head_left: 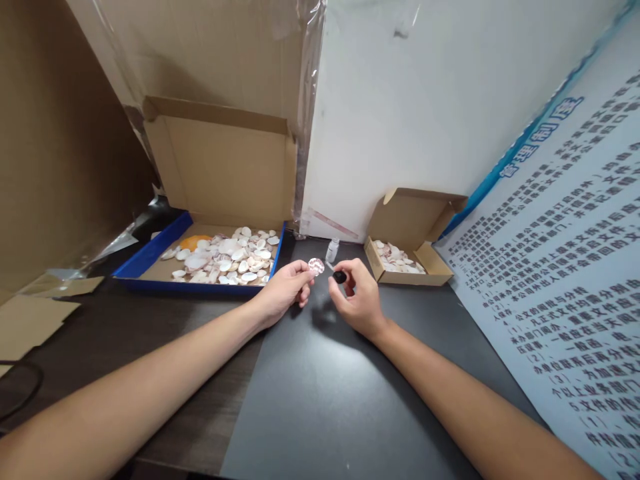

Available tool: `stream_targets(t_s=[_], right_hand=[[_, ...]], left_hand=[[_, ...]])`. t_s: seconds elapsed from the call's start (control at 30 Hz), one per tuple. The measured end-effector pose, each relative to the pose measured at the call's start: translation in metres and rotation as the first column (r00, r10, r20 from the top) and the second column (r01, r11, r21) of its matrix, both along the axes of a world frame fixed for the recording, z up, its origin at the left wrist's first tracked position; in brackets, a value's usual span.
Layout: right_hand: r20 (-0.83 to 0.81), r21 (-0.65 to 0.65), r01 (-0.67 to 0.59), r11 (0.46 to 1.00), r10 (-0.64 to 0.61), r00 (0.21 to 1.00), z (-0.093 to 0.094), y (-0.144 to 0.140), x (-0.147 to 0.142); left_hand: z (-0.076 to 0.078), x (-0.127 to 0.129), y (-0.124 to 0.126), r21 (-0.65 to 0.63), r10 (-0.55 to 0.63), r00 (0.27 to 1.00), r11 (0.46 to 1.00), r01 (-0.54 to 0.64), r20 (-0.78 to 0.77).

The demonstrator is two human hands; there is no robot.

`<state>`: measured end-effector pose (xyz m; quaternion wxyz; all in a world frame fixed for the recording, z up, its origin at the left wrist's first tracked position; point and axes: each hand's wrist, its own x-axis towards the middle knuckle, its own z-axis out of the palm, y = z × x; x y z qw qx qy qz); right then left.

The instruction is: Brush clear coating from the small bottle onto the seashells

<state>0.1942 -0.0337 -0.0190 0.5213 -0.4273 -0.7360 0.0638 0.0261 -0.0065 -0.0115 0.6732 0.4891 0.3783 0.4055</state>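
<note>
Holding a shell (316, 266) pinched in the left hand (283, 291), mid-frame.
The right hand (356, 301) grips a black-capped brush (337, 274), tip pointing left, just beside the shell.

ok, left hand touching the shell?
Touching. Head view: left hand pinches the shell between its fingertips; no gap visible.

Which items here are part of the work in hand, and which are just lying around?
In use:
- shell pinched in the left hand
- black-capped brush in the right hand, tip at the shell
- small bottle, open
- blue-edged box of shells
- small carton of shells

Lying about:
- cardboard scraps
- black cable
- printed notice board
</note>
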Motion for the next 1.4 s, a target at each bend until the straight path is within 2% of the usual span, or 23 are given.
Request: stream_targets(t_s=[0.07,0.2,0.33,0.5,0.6,0.73,0.87,1.0,1.13,1.27,1.4], right_hand=[[-0.018,0.025,0.027,0.999,-0.027,0.999,0.0007,-0.0001,0.0],[0.074,0.026,-0.074,0.997,0.072,0.995,0.0017,-0.0033,-0.0012],[0.062,0.053,0.012,0.999,-0.015,0.998,0.0017,-0.0047,-0.002],[0.129,0.046,-0.052,0.998,0.046,0.991,0.0001,-0.0043,-0.0032],[0.087,0.042,-0.002,0.999,-0.002,0.996,0.0003,-0.005,-0.0039],[0.092,0.031,-0.06,0.998,0.056,0.994,0.0023,-0.0064,-0.0034],[0.028,0.022,0.006,1.0,-0.007,1.0,0.0034,-0.0055,-0.0012],[0.053,0.009,-0.062,0.998,0.062,0.997,0.0032,-0.0044,0.0006],[0.016,0.02,-0.004,1.0,0.004,1.0,0.0035,-0.0046,0.0003],[0.034,0.002,-0.057,0.998,0.057,0.998,0.0046,-0.0055,-0.0003],[0.0,0.01,-0.003,1.0,0.003,1.0,0.0051,-0.0045,0.0]], left_hand=[[0.0001,0.0,-0.0002,0.002,-0.002,1.0,1.0,0.002,0.008],[0.0006,0.0003,-0.0004,0.018,-0.007,1.0,1.0,0.007,0.019],[0.001,0.0004,-0.0003,0.012,0.002,1.0,1.0,-0.002,0.018],[0.0008,0.0004,-0.001,0.014,-0.013,1.0,1.0,0.013,0.023],[0.0002,0.0005,-0.0019,0.021,-0.022,1.0,1.0,0.022,0.013],[-0.0004,0.0005,-0.0021,0.02,-0.036,0.999,0.999,0.035,0.012],[0.0008,0.0011,-0.0023,-0.001,-0.017,1.0,1.0,0.017,0.02],[0.0016,0.0016,-0.0032,-0.006,-0.02,1.0,1.0,0.02,0.018],[0.0,0.0014,-0.003,-0.002,-0.026,1.0,1.0,0.026,0.006],[-0.0024,0.0009,-0.0018,0.002,-0.027,0.999,1.0,0.027,0.029],[-0.0042,0.0,0.0003,-0.006,-0.039,0.999,0.999,0.039,0.026]])
